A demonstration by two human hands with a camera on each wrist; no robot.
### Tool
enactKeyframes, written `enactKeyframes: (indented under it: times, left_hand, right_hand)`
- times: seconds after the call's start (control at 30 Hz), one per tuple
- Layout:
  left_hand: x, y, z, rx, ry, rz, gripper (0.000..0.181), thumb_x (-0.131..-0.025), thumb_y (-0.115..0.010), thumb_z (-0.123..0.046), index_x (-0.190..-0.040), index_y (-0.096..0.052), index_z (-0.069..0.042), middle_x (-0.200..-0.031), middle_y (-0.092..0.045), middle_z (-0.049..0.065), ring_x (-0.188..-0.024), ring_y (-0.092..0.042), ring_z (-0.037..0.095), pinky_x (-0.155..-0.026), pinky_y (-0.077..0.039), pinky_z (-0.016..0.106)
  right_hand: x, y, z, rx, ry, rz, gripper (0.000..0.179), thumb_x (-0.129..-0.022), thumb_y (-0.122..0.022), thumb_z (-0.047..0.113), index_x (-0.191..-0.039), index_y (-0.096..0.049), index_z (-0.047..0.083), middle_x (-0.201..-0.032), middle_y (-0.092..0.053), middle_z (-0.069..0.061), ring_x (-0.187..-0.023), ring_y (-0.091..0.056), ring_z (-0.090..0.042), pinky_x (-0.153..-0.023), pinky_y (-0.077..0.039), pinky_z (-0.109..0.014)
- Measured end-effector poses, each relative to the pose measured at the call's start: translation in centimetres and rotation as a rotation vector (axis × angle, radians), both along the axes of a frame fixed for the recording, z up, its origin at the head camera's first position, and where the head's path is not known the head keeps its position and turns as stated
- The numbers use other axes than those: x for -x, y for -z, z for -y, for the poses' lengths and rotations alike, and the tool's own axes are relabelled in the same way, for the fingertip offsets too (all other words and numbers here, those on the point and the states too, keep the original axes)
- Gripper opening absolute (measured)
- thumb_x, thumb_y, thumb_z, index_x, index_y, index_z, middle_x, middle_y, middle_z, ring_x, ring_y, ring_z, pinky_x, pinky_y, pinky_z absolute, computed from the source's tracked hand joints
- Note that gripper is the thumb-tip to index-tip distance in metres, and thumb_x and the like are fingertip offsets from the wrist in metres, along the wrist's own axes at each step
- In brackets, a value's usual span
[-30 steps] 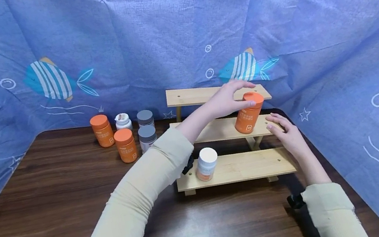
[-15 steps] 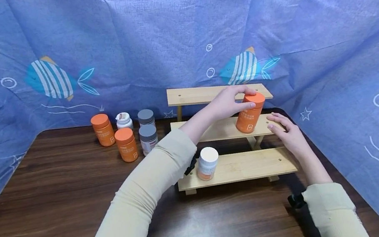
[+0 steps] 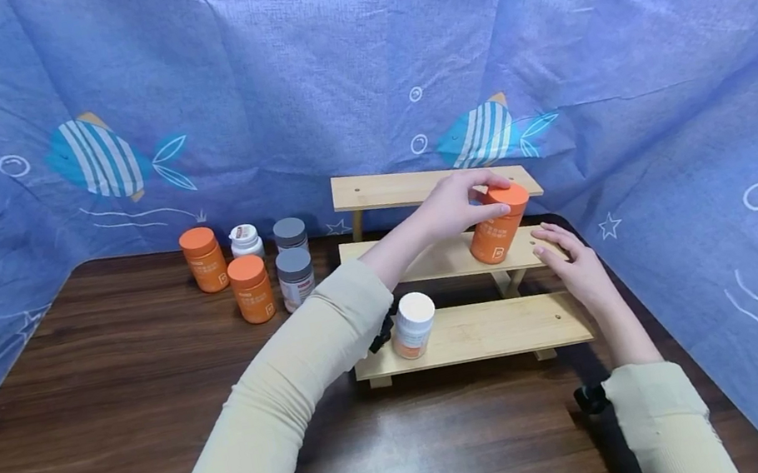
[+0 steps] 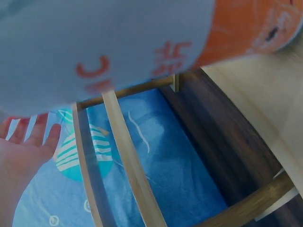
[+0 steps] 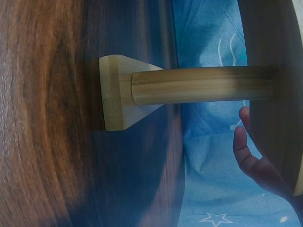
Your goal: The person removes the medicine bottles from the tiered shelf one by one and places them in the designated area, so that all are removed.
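Note:
On the middle plank of a three-tier wooden rack [image 3: 468,331] stands an orange bottle [image 3: 494,240], slightly tilted in the head view. My left hand [image 3: 455,204] grips its orange cap between thumb and fingers. At that plank's right end, the fingers of my right hand [image 3: 578,265] rest, loosely bent. A white-capped bottle [image 3: 414,327] stands at the left of the lowest plank; the same white bottle [image 4: 118,42] fills the top of the left wrist view and hides part of my left hand [image 4: 23,151]. In the right wrist view, a plank partly covers my right hand [image 5: 258,163].
At the back left of the dark wood table [image 3: 120,451] stand two orange bottles [image 3: 252,291], a small white bottle [image 3: 246,243] and two grey-capped bottles [image 3: 296,276]. A blue fish-print cloth [image 3: 290,75] hangs behind and along the right side.
My left hand has lowered slightly and its fingers have closed in on the orange cap. The right hand and the other bottles stay put.

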State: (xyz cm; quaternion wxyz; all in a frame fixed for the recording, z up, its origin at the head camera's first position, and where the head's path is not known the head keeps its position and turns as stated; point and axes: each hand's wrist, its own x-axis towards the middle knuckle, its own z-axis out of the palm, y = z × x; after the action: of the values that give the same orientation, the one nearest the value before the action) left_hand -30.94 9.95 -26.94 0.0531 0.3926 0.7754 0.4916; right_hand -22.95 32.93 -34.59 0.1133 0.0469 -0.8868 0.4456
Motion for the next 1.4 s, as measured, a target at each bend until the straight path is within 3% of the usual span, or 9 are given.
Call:
enactKeyframes:
  times: [0.4,0.63,0.93,1.4]
  left_hand:
    - [-1.1,-2.0,0.8,-0.044,-0.129,0.014,0.041,-0.086,-0.070,-0.027,-0.124,-0.061,-0.016,-0.122,-0.061,-0.001,-0.099,-0.063,0.011,-0.078,-0.051,0.019]
    - [-2.0,-2.4,2.3,-0.060,-0.180,0.031,0.041,-0.086,-0.069,-0.028,-0.125,-0.060,-0.017,-0.121,-0.060,-0.002,-0.098,-0.062,0.010,-0.075,-0.052,0.020]
    - [-3.3,-3.8,3.8,-0.049,-0.249,-0.043,0.041,-0.085,-0.071,-0.030,-0.122,-0.062,-0.015,-0.116,-0.062,-0.002,-0.095,-0.062,0.010,-0.075,-0.052,0.020]
    - [-5.3,-4.8,6.4,-0.076,-0.331,-0.060,0.038,-0.083,-0.072,-0.031,-0.118,-0.064,-0.018,-0.112,-0.064,-0.004,-0.089,-0.063,0.008,-0.073,-0.052,0.023]
  right_hand:
    - [-0.1,0.0,0.0,0.000,-0.002,-0.009,0.046,-0.095,-0.057,0.023,-0.132,-0.050,-0.003,-0.148,-0.034,-0.018,-0.137,-0.028,-0.035,-0.084,-0.030,-0.001]
    - [0.0,0.1,0.1,-0.006,-0.005,-0.004,0.046,-0.095,-0.057,0.022,-0.132,-0.050,-0.004,-0.148,-0.034,-0.019,-0.137,-0.028,-0.035,-0.084,-0.030,-0.001]
    - [0.2,0.0,0.1,-0.015,-0.010,-0.032,0.045,-0.095,-0.058,0.020,-0.131,-0.050,-0.006,-0.146,-0.036,-0.022,-0.136,-0.030,-0.037,-0.088,-0.029,-0.002]
    - [0.3,0.4,0.1,-0.015,0.004,-0.011,0.047,-0.096,-0.056,0.024,-0.132,-0.049,-0.005,-0.150,-0.031,-0.020,-0.138,-0.025,-0.037,-0.088,-0.027,-0.004]
